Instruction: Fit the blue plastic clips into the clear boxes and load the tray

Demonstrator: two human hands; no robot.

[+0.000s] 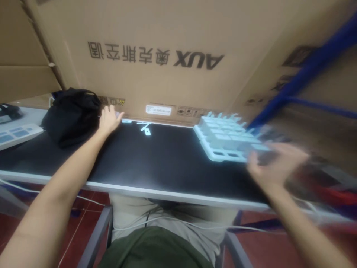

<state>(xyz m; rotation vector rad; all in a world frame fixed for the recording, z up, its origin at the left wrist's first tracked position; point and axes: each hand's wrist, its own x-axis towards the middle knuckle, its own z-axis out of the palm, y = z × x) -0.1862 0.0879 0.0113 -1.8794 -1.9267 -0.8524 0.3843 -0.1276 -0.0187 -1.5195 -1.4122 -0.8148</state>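
A light-blue tray-like rack [220, 154] stands on the right of the black tabletop, with several block-shaped pieces and thin upright prongs on it. My right hand [279, 162], smeared by motion, is at its near right corner. Between its thumb and fingers shows a blurred grey-blue block [263, 154]; whether it touches the rack is unclear. My left hand [109, 118] is at the back of the table beside a black cloth bag [74, 115]. Its fingers are curled, and a small pale bit by the thumb cannot be made out. Small light-blue pieces [147, 131] lie to its right.
A large cardboard box [167, 85] with upside-down print walls off the table's back. White panels with blue patches [21, 134] lie at left. A blue metal frame bar [304, 74] slants up at right, above blurred clutter. A white cable crosses below the table's front edge.
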